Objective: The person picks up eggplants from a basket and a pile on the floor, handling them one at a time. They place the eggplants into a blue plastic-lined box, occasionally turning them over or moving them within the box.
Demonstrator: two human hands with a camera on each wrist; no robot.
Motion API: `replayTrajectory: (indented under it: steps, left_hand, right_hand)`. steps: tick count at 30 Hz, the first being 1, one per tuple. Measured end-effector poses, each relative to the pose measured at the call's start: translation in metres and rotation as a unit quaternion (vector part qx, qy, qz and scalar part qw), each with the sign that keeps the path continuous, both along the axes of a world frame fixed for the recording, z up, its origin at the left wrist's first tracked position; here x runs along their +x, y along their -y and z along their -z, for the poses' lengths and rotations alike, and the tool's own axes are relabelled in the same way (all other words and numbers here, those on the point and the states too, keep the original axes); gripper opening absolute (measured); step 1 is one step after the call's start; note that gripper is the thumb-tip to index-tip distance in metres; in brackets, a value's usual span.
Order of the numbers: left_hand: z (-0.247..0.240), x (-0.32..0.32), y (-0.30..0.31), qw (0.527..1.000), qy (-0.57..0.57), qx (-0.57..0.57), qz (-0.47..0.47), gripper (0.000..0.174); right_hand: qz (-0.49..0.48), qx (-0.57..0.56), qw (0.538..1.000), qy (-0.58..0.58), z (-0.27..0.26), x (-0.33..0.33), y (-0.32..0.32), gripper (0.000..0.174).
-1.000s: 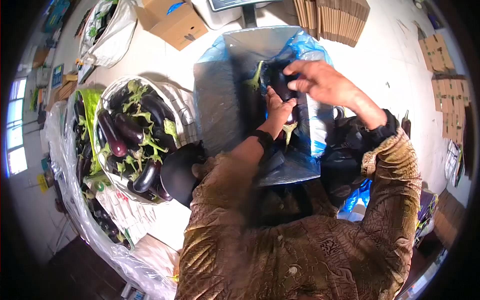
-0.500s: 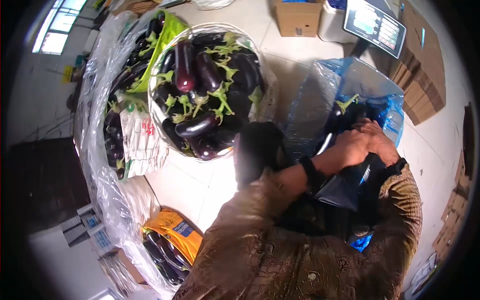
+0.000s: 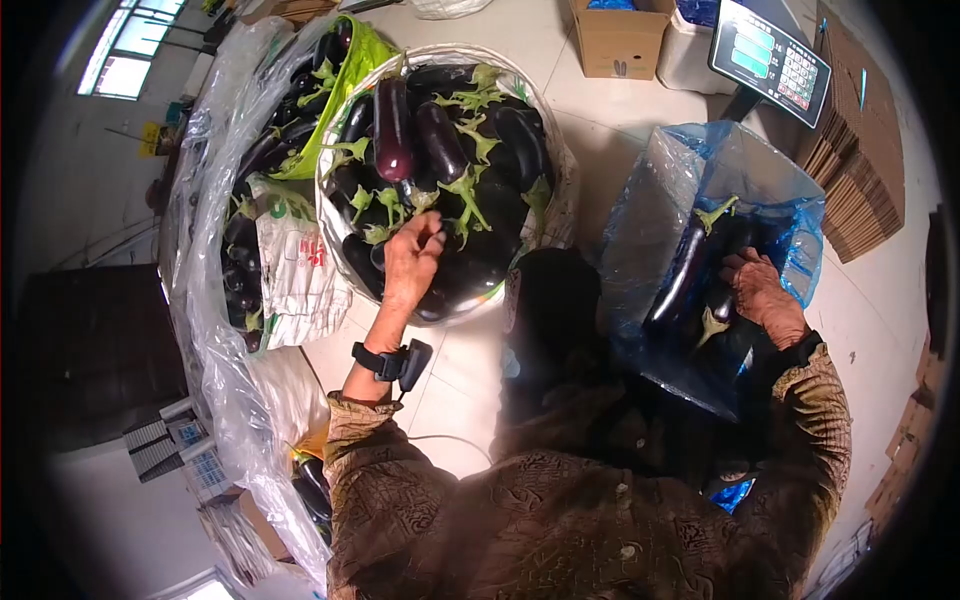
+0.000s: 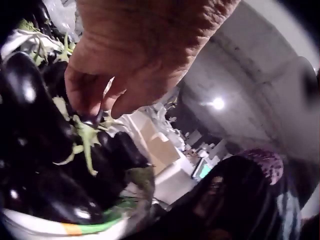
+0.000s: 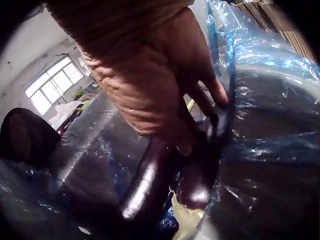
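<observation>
Hands (image 3: 408, 268) touch eggplants (image 3: 438, 142) — in basket (image 3: 322, 190) and bag (image 3: 640, 225).

Eggplants (image 3: 392, 130) in basket (image 3: 322, 180), bag (image 3: 640, 220) right, scale (image 3: 772, 65) behind

Shirt (image 3: 560, 520): brown, with dark squiggly patterning all over
Sleeves (image 3: 822, 415): golden-brown where the light catches
Left wrist strap (image 3: 377, 360): black, and there, a boxy black device (image 3: 414, 366)
Right wristband (image 3: 798, 350): black, by the cuff (image 3: 806, 368)
Trousers (image 3: 555, 305): dark

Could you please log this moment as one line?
left hand: at eggplants in basket; right hand: at other eggplants in blue plastic; scale display: lit
</observation>
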State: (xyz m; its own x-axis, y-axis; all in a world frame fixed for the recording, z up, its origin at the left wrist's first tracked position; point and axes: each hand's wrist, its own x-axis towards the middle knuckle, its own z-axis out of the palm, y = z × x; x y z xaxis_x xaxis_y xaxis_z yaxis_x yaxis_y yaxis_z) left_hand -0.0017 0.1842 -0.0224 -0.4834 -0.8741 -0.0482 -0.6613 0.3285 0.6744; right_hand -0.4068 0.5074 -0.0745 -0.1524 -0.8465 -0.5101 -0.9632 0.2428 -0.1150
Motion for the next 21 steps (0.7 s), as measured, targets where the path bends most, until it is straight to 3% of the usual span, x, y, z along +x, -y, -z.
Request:
replayTrajectory:
  steps: [5,7,8,9,11,12,13,15,21]
  left_hand:
    - [0.039,0.010,0.009,0.999,-0.013,-0.018,-0.025,0.029]
    - [0.046,-0.013,0.009,0.992,-0.009,-0.118,0.043,0.033]
    - [0.047,-0.027,0.006,0.994,0.006,-0.096,0.053,0.043]
    - [0.045,-0.043,0.003,0.976,0.017,-0.188,0.106,0.055]
    - [0.030,-0.077,-0.004,0.963,0.051,-0.197,0.178,0.066]
    - [0.045,-0.088,0.005,0.933,0.057,-0.264,0.236,0.069]
    - [0.056,-0.098,0.009,0.934,0.056,-0.265,0.233,0.069]
    - [0.072,-0.116,0.015,0.888,0.102,-0.338,0.295,0.064]
    - [0.086,-0.126,0.034,0.859,0.087,-0.354,0.359,0.056]
  right_hand:
    - [-0.008,-0.031,0.999,-0.002,-0.002,0.001,0.002,0.040]
    - [-0.004,-0.043,0.999,0.007,-0.006,0.002,0.003,0.039]
    - [0.004,-0.043,0.999,0.009,-0.004,0.001,0.003,0.039]
    - [0.012,-0.044,0.999,0.012,-0.003,0.000,0.004,0.039]
    - [0.008,-0.044,0.999,0.010,-0.003,0.001,0.006,0.039]
    - [0.005,-0.043,0.999,0.010,-0.004,0.001,0.006,0.039]
    - [0.002,-0.043,0.999,0.009,-0.004,0.001,0.006,0.039]
    - [0.018,-0.057,0.998,0.018,-0.006,0.002,0.006,0.038]
    - [-0.010,-0.074,0.997,0.024,0.003,0.000,0.003,0.039]
